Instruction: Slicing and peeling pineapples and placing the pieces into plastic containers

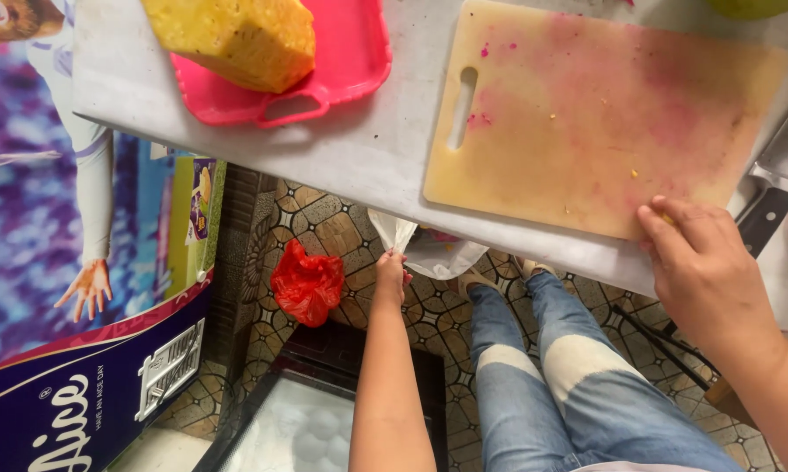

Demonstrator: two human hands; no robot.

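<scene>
Head view: left hand pinches a white plastic bag below the worktop edge, right hand rests on the cutting board.
Left hand, lower centre, fingers closed on the bag's top, bag hanging just under the worktop rim. Right hand, right of frame, loosely curled, fingertips touching the stained yellow board's lower right corner, gripping nothing. Knife lies just right of the board. Peeled pineapple sits on a pink tray, upper left. Red bag on the tiled floor.
</scene>
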